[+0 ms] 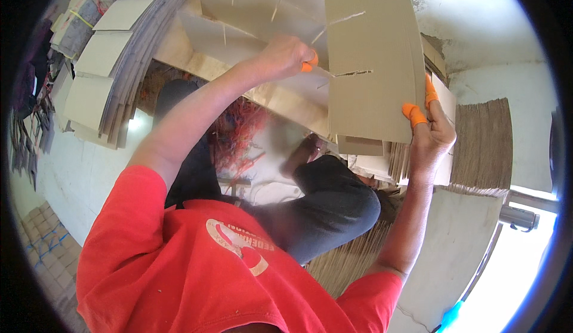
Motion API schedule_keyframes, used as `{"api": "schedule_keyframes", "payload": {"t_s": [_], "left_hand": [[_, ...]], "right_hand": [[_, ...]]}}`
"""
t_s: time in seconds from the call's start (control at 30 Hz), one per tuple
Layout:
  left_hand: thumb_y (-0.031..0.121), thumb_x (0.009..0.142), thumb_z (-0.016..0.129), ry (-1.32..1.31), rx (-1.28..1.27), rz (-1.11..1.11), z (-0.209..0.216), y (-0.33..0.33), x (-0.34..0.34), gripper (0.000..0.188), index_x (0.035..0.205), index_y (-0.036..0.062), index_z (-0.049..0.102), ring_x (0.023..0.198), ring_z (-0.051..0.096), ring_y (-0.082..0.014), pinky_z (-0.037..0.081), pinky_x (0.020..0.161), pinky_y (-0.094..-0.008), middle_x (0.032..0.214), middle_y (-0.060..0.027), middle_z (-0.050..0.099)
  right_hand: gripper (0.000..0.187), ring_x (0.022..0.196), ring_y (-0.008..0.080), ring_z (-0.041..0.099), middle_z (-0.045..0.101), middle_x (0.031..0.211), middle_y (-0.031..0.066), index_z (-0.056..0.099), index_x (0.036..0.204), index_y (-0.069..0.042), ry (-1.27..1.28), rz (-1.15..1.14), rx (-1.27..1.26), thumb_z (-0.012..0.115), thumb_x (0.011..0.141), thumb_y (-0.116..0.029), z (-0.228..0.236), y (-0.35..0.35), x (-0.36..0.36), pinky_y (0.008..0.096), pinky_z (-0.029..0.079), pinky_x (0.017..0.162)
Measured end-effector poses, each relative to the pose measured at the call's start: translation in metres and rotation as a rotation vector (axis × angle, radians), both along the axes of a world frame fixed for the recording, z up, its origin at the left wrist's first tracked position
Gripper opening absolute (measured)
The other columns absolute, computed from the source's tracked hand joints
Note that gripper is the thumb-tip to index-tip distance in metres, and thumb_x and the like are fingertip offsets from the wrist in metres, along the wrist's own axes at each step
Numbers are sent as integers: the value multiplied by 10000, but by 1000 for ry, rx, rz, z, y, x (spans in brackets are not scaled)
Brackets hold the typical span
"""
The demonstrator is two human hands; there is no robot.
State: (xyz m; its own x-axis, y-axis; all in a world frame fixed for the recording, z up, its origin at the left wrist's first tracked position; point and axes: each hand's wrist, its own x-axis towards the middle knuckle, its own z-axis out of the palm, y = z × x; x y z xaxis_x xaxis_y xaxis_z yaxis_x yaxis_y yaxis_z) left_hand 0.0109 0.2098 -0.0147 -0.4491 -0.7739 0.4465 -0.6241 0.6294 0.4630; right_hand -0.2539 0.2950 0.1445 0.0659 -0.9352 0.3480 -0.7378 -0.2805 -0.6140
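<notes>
Two narrow slits cut into the left edge of the tan cardboard sheet [373, 58], held upright before the person. The right hand [431, 136] pinches its lower right corner with orange-capped fingers [413, 114]; the left hand [286, 55], curled, pinches at the lower slit.

your right hand [431, 134] pinches the flat brown slotted cardboard sheet [370, 64] at its lower right corner. your left hand [287, 55] grips its left edge by a slot.
</notes>
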Motion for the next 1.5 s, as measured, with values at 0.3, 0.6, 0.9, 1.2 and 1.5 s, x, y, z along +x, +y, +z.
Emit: {"api": "schedule_keyframes", "payload": {"t_s": [0.3, 0.6, 0.9, 1.2, 1.5], "left_hand": [[110, 760, 725, 55, 25, -2, 2, -1, -1, 125, 881, 80, 720, 715, 657, -333, 507, 648, -433, 797, -145, 687], [89, 748, 717, 55, 52, -6, 5, 2, 1, 118, 860, 53, 712, 732, 653, -355, 500, 653, -441, 780, -166, 677], [142, 761, 714, 49, 84, -1, -1, -7, -8, 133, 869, 65, 710, 756, 651, -350, 500, 686, -451, 797, -151, 683], [186, 736, 766, 78, -62, 53, 12, 4, 19, 355, 1067, 80, 693, 882, 621, -281, 504, 769, -389, 968, -109, 671], [150, 741, 760, 21, -26, 126, 7, 1, 62, 330, 1045, 47, 688, 833, 606, -281, 495, 751, -384, 873, -119, 660]], "right_hand": [[552, 732, 20, 438, 642, 928, -15, 548, 1329, 3, -20, 51, -64, 580, 796, 142, -2, -2, 0, 159, 409, 654], [570, 685, 30, 428, 694, 930, 83, 553, 1332, -35, 71, 130, 83, 575, 783, 113, -27, -11, 13, 207, 427, 594], [291, 677, 315, 645, 672, 885, 202, 670, 1114, -43, 553, 372, 84, 681, 829, -96, -123, -34, 19, 429, 504, 590], [748, 998, 302, 587, 622, 1098, 160, 445, 1382, -43, 964, -387, -213, 736, 801, -414, -76, -41, -101, 400, 524, 799], [312, 715, 351, 626, 619, 728, 193, 645, 972, 11, 682, -380, 284, 735, 728, -161, -57, -26, -271, 447, 469, 669]]}}
